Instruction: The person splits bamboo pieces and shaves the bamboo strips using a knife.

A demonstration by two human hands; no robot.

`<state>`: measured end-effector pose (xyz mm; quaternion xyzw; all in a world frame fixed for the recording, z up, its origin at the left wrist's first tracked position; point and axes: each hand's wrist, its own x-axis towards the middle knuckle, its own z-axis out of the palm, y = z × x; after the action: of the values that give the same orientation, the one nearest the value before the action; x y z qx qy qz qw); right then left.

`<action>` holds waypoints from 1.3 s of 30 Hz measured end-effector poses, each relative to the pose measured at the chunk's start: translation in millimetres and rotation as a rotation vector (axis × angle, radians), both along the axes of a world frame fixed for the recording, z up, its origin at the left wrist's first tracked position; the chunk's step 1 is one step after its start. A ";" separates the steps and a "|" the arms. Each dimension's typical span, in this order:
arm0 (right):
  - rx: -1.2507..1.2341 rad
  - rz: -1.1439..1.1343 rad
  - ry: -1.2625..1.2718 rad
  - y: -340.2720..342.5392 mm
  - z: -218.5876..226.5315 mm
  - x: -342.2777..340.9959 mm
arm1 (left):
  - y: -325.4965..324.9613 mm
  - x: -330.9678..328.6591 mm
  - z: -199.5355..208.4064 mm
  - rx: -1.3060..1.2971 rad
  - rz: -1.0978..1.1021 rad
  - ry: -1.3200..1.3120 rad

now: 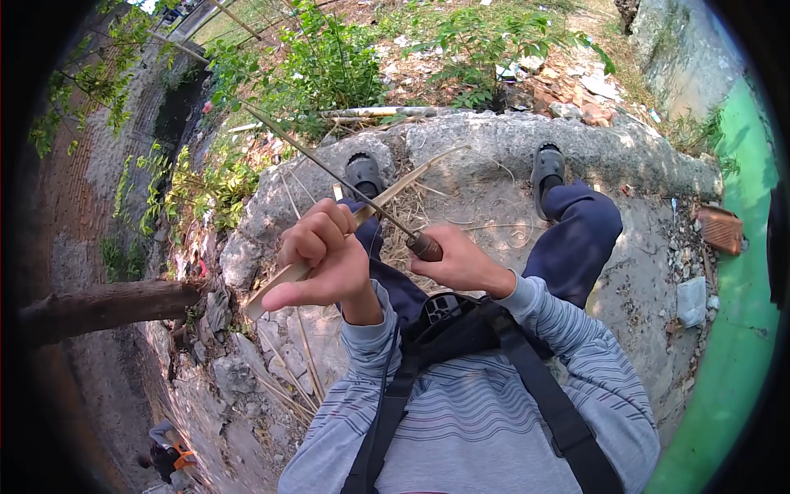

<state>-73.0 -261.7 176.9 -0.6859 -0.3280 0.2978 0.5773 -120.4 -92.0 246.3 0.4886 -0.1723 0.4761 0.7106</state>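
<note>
My left hand (322, 259) is closed around a pale split bamboo strip (403, 183). One end of the strip shows below the thumb, and its thin far end points up and right between my feet. My right hand (462, 262) grips a brown wooden handle (425, 246). From that handle a long, narrow, dark blade or rod (329, 171) reaches up and left, crossing over the strip just beyond my left hand. Its thin edge faces me, so I cannot make out its full shape.
My feet rest by a rough stone ledge (494, 136). Loose strips (309, 362) lie below my left arm. A tree trunk (107, 311) juts in at left. Leafy plants (329, 66) grow ahead. A brick (721, 230) lies beside the green wall (745, 321). Another person (169, 453) is far lower left.
</note>
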 end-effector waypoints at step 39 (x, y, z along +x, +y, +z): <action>-0.135 0.046 0.004 7.5 -31.8 16.4 | 13.1 -4.4 -8.7 0.267 -0.249 -0.091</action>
<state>-56.6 -254.2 145.1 -0.7151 -0.3217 0.3338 0.5232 -124.8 -78.9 237.7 0.5315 -0.3252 0.3788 0.6843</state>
